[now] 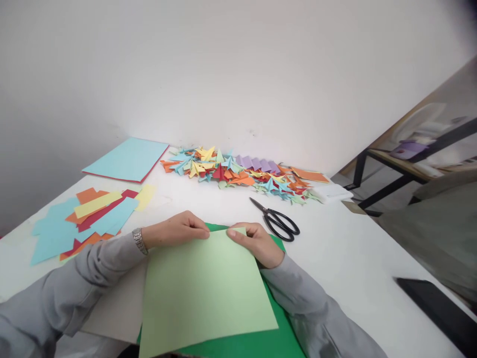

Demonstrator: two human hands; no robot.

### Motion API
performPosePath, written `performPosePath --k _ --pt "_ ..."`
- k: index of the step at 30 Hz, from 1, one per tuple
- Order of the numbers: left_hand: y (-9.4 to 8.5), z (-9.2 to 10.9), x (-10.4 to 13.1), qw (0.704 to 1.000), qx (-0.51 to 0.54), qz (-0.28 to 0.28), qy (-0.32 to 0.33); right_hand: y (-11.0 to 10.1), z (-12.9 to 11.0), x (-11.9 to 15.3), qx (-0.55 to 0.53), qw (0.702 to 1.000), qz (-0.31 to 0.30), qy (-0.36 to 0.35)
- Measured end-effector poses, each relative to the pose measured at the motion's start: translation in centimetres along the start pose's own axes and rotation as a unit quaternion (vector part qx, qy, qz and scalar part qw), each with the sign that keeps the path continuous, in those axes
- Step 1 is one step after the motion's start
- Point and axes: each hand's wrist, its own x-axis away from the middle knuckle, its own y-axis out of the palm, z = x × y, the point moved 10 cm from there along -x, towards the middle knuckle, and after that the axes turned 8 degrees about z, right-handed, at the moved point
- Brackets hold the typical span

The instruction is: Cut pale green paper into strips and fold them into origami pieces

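A light green sheet of paper (208, 293) is held up over a darker green sheet (286, 328) at the table's near edge. My left hand (179, 229) pinches its far edge near the middle, thumb and fingers closed together. Just to the right, my right hand (257, 242) grips the same edge close to the corner, with the thumb on top and the fingers hidden beneath. Black-handled scissors (278, 219) lie beyond my right hand, blades pointing away to the left.
Colored paper scraps (100, 214) lie at the left. A light blue sheet (128, 158) rests on a red one at the back left. Folded paper planes (227, 169) are heaped along the wall. A black flat object (436, 308) sits at the right edge.
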Motion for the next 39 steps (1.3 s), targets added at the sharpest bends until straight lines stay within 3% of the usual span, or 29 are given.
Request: performPosePath --k 6,11,18,26,30,39 --pt "-0.9 -0.8 0.2 0.999 0.003 0.006 -0.047 -2.1 1.0 -0.5 -0.063 0.995 0.069 0.035" --pt "-2.4 -0.7 0.1 0.998 -0.003 0.027 -0.048 -4.0 0.4 -0.8 -0.092 0.988 0.122 0.025" --pt "-6.0 -0.1 0.3 0.995 -0.016 0.103 0.003 -6.7 -0.1 -0.9 -0.132 0.972 0.193 0.018" --pt "-9.1 -1.9 0.9 0.991 0.004 0.127 -0.029 -8.5 0.5 -1.4 -0.156 0.96 0.23 0.018" --pt "-10.8 -2.8 1.0 0.981 0.037 0.187 -0.019 -9.8 0.4 -1.4 -0.181 0.95 0.255 -0.001" --pt "-10.1 -2.1 0.6 0.96 0.018 0.28 -0.016 -8.3 -0.6 -1.3 -0.205 0.947 0.244 -0.038"
